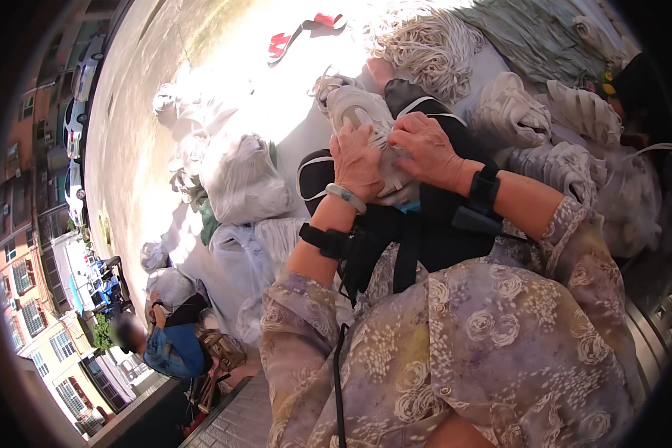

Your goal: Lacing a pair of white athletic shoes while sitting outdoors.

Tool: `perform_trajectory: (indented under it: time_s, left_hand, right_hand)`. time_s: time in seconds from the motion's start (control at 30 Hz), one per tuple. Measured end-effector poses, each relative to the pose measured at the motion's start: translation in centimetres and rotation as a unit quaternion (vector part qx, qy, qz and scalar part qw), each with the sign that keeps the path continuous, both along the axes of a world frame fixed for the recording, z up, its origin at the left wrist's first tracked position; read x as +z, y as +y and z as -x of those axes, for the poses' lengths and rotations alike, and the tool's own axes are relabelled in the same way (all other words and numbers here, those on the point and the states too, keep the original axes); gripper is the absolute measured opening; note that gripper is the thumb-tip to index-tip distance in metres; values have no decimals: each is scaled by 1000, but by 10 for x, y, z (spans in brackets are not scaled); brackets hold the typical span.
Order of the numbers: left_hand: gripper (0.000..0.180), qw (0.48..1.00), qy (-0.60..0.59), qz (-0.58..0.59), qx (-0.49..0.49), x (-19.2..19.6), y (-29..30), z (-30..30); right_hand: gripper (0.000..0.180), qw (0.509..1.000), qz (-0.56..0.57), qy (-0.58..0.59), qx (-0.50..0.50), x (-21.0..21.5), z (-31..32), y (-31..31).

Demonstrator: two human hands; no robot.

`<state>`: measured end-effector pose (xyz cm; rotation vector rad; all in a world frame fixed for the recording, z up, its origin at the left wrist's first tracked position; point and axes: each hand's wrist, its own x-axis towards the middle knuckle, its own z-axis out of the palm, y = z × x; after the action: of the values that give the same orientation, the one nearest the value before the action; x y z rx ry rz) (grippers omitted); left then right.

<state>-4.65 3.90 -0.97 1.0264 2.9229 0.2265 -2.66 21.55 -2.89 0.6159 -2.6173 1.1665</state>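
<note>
The left hand (358, 163) lays bent fingers over the near left part of a pale bundle (360, 108); the right hand (431, 155) has its fingers drawn together at the bundle's right side. Whether either grips it, I cannot tell. Both hands hide its near part, and black-clad knees (315, 175) flank it. Beyond the bundle, rightward, spreads a heap of white straps (429, 52); right of it are rolled white bundles (509, 112); left of it, a whitish bag (246, 183); well apart leftward, a seated co-worker (175, 349).
</note>
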Motion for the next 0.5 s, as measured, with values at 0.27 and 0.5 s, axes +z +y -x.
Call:
perform_trajectory:
  time_s: [0.27, 0.5]
  left_hand:
    - [23, 997, -2, -80, -19, -7, -5, -3]
    - [29, 998, -5, 57, 15, 5, 13, -3]
  right_hand:
    - [19, 997, -25, 62, 37, -12, 2, -6]
    - [17, 989, -78, 104, 71, -10, 5, -7]
